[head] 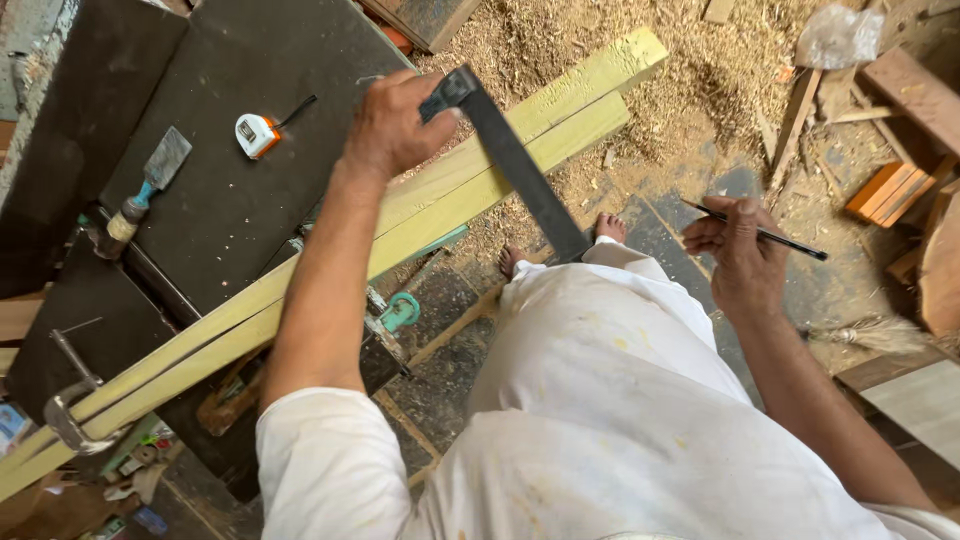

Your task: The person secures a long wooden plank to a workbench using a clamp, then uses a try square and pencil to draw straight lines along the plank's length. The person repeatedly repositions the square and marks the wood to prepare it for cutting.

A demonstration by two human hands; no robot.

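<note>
The head camera looks down on two long yellow-green wood strips. They lie side by side on a dark bench and stick out past its edge over the floor.

The left hand has its grip pressed shut around the handle of a try square. The dark blade of the square crosses the strips and hangs past them on the near side. The right hand is well apart from the strips, off to the side. It pinches a thin black pencil in its fingers.

The square could slip, I think, because only one hand presses it and the strips are narrow. Then a line drawn along it would be crooked. The strips could also slide, since their far ends hang in the air. A metal clamp sits at their other end.

On the bench, beyond the strips, lie an orange and white tape measure and a chisel. The floor past the strips is covered in sawdust and wood scraps. Bare feet stand right below the strips.
</note>
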